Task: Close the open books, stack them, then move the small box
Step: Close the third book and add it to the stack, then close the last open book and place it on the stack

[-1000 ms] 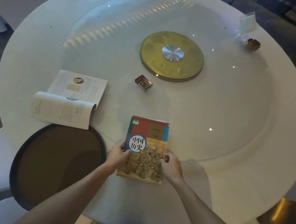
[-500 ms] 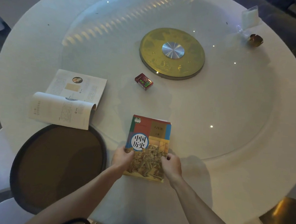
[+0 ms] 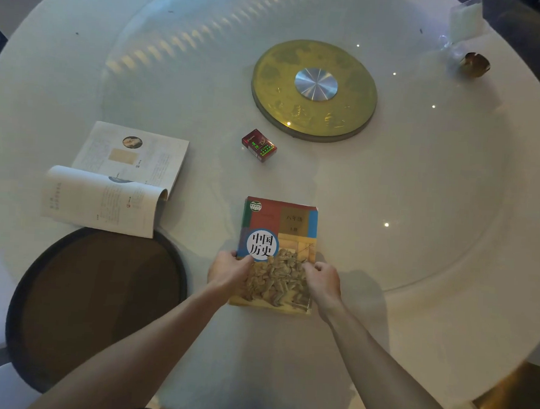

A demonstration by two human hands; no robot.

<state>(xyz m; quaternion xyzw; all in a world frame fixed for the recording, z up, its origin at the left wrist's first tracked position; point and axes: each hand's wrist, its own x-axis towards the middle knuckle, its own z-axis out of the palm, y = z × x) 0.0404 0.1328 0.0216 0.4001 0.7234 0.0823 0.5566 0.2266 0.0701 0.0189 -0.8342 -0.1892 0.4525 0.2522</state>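
A closed book with a colourful cover (image 3: 287, 230) lies flat on the white round table (image 3: 413, 323) in front of me. My left hand (image 3: 228, 269) grips its left edge and my right hand (image 3: 322, 278) grips its right edge, both near the lower half of the cover. A second book (image 3: 118, 176) lies open to the left, its near pages curled up. A small red box (image 3: 259, 145) sits beyond the closed book, apart from both books.
A gold disc with a silver centre (image 3: 313, 88) lies in the middle of the glass turntable. A dark round chair seat (image 3: 98, 304) is at the lower left. A clear card holder (image 3: 465, 18) and a small brown object (image 3: 475, 63) stand far right.
The closed book has shifted slightly to the right and straightened. Both hands slid with it and stay on its side edges.
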